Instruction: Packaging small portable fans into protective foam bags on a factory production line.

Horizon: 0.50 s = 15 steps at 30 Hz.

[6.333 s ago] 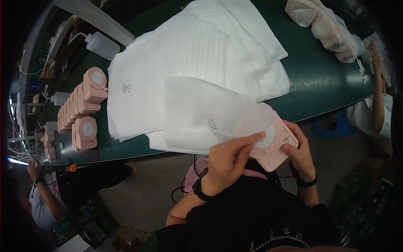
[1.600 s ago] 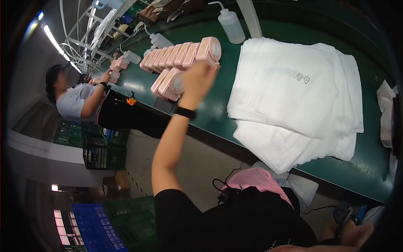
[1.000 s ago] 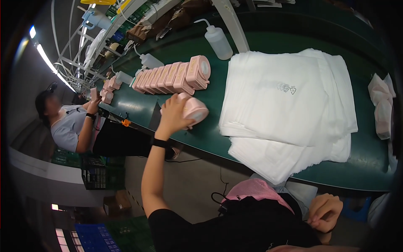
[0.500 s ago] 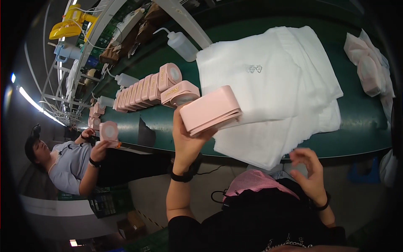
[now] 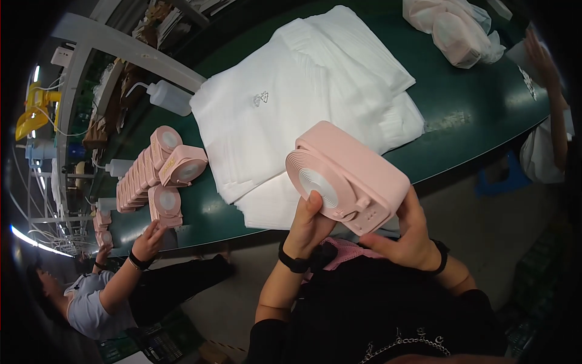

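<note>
Both my hands hold a pink, rounded box-shaped device [image 5: 364, 173] above the front edge of the bench. Its ribbed round disc with a white centre faces left, and small fittings show at its lower end. My left hand [image 5: 310, 229] is closed on the disc side, its thumb lying on the disc. At the lower right end, my right hand [image 5: 411, 241] is wrapped round the device, with its fingers partly hidden behind. Beyond it lies a stack of thin white sheet-like sleeves [image 5: 267, 130] on the green bench.
Several like pink devices [image 5: 136, 182] stand in a row at the left, near white squeeze bottles [image 5: 170, 98]. A co-worker [image 5: 97, 300] at the left touches one. Wrapped pink devices [image 5: 458, 42] lie at the far right, near another person's hand [image 5: 541, 60]. A blue stool [image 5: 502, 176] stands below.
The device has turned so that its round disc shows. My right hand has come up and taken hold of it too. The co-worker's pink device is now beside the row; my view has shifted right.
</note>
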Available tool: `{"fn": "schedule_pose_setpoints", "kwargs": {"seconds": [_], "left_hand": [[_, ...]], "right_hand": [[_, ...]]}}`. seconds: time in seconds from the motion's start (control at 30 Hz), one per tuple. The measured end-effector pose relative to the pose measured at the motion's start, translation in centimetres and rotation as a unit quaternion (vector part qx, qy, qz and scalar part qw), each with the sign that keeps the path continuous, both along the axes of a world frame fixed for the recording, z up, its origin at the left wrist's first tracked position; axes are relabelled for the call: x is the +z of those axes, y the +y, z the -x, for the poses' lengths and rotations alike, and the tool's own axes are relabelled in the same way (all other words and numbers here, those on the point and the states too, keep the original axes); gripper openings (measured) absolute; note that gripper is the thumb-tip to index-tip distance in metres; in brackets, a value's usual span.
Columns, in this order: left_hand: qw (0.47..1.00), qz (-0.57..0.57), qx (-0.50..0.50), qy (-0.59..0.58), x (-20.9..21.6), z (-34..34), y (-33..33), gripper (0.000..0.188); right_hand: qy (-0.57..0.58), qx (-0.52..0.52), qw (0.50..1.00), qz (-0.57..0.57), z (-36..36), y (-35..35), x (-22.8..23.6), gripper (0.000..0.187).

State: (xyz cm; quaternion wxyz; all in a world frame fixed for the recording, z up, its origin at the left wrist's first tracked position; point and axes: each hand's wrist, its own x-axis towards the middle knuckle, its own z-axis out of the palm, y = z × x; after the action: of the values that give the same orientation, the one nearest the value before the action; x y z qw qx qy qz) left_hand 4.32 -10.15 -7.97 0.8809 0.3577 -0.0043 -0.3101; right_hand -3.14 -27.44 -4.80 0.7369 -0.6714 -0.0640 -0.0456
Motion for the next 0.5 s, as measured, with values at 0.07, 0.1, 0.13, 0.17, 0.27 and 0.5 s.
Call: {"fn": "schedule_pose_setpoints", "kwargs": {"seconds": [0.07,0.1,0.13,0.17,0.27,0.5], "left_hand": [[0.999,-0.044,0.016,-0.024,0.7,0.0,-0.6,0.072],[0.999,-0.044,0.02,-0.023,0.8,0.0,-0.7,0.072],[0.997,-0.065,0.019,-0.043,0.8,-0.1,-0.9,0.07],[0.994,-0.088,0.02,-0.062,1.0,0.0,-0.9,0.068],[0.987,-0.127,0.034,-0.091,1.4,0.2,-1.0,0.064],[0.951,-0.181,-0.018,-0.248,2.6,1.6,0.3,0.062]], "right_hand": [[0.019,-0.013,0.999,-0.025,0.0,-0.3,-0.3,0.087],[0.037,-0.027,0.998,-0.05,-0.1,-0.5,-0.5,0.084],[0.054,-0.041,0.995,-0.076,-0.2,-0.7,-0.6,0.081],[0.054,-0.033,0.995,-0.077,-0.2,-0.7,-0.7,0.081],[0.08,-0.046,0.989,-0.117,-0.3,-1.0,-1.1,0.076],[0.127,0.013,0.939,-0.32,-0.5,-5.1,-3.6,0.076]]}}
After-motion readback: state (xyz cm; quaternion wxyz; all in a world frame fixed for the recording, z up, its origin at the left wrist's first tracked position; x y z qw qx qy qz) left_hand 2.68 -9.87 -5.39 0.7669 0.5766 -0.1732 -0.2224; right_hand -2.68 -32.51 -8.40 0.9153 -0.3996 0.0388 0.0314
